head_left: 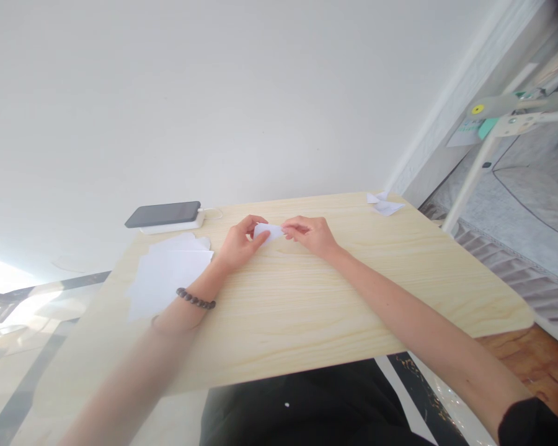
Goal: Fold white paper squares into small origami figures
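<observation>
A small folded piece of white paper (268,231) is held between my two hands, over the back middle of the wooden table. My left hand (244,240) grips its left end, with the thumb on top and the fingers behind. At the paper's right end, my right hand (310,234) pinches the edge between thumb and fingertips. Loose white paper sheets (167,279) lie on the table to the left, partly behind my left forearm.
A dark-screened phone (163,214) rests on a white block (177,228) with a cable at the back left. Folded white paper (387,207) lies at the back right corner of the table (335,310). A wall stands behind; a white metal frame (474,167) rises on the right.
</observation>
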Tool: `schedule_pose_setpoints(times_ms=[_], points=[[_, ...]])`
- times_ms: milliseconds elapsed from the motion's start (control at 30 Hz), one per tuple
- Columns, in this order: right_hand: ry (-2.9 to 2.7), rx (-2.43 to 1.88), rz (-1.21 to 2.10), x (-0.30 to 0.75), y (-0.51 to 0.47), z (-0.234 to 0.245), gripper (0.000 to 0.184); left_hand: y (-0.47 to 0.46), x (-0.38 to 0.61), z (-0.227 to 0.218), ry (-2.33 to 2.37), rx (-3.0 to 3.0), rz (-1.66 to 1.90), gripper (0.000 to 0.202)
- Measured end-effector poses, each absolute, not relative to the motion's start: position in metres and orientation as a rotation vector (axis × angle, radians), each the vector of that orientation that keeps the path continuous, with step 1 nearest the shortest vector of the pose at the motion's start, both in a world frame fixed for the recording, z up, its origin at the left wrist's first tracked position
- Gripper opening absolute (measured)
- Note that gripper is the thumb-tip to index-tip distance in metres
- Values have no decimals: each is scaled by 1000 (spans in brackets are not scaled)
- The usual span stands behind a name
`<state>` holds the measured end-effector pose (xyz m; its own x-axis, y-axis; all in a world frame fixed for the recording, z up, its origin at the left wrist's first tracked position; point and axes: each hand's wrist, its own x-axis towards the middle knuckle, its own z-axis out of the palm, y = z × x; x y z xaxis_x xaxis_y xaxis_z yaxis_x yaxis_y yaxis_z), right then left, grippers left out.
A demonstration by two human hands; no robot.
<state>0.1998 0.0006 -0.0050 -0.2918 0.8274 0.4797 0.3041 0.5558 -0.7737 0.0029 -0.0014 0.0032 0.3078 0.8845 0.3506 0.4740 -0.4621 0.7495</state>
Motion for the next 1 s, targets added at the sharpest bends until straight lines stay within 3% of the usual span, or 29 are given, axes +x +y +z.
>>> schedule_pose_setpoints(times_ms=[367,600,1000], points=[[-1926,-845,614,197,-5,1,23,-3,3,6,1076,1542,843,44],[-2011,-866,616,195,-8,4,24,-1,2,5,1122,1571,774,36],[-2038,-849,701,195,-9,3,23,0,2,7,1084,1499,725,37]])
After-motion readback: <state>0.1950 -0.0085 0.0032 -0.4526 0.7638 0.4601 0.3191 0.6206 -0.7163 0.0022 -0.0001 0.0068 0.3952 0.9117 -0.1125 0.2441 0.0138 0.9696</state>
